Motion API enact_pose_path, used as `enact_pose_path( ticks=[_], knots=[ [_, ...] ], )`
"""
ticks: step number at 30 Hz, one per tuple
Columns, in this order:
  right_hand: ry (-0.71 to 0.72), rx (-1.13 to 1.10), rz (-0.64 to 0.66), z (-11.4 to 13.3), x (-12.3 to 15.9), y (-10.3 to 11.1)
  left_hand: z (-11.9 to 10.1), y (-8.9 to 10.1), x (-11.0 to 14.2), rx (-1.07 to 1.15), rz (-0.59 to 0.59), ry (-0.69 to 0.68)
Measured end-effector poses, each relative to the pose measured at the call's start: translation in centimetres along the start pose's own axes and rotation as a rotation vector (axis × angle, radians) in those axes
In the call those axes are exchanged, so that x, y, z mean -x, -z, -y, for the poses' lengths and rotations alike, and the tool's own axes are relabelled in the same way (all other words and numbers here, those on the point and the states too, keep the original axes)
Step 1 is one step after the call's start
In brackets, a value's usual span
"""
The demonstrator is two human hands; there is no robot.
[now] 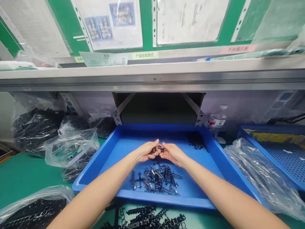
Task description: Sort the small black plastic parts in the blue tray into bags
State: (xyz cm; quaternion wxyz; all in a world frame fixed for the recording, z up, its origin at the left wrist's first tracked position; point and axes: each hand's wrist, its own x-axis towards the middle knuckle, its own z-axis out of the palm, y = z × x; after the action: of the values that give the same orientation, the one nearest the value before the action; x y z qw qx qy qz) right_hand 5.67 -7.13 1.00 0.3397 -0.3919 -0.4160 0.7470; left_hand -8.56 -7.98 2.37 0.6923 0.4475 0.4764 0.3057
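My left hand (145,151) and my right hand (172,153) meet above the middle of a blue plastic tray (95,168). Between their fingertips is a small black plastic part (158,149), and both hands pinch it. Its exact shape is partly hidden by my fingers. Below my hands, a heap of black moulded ladder-like parts (154,179) lies on the tray floor. A smaller group of black parts (196,140) lies at the tray's back right corner.
Clear plastic bags of black parts (33,130) stand left of the tray, and another bag (262,171) lies to its right on a perforated blue tray (283,152). Loose black parts (145,219) lie on the green table (21,171) in front. A dark chute (158,108) opens behind the tray.
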Motion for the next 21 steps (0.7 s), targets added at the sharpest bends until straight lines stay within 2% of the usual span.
enact_pose_path(
  ticks=[4, 10, 16, 21],
  knots=[
    [-0.086, -0.084, -0.027, -0.09, -0.08, 0.2, -0.38, 0.1, 0.06, 0.127, 0.002, 0.101],
    [-0.144, -0.108, -0.005, -0.49, 0.09, 0.31, -0.07, 0.29, -0.01, 0.133, 0.031, 0.15],
    [-0.116, -0.126, 0.027, -0.4, -0.02, 0.39, -0.07, 0.64, 0.28, 0.219, 0.171, 0.089],
    [-0.091, -0.131, 0.065, -0.48, -0.11, 0.52, 0.04, 0.79, 0.48, 0.16, 0.166, 0.032]
  ],
)
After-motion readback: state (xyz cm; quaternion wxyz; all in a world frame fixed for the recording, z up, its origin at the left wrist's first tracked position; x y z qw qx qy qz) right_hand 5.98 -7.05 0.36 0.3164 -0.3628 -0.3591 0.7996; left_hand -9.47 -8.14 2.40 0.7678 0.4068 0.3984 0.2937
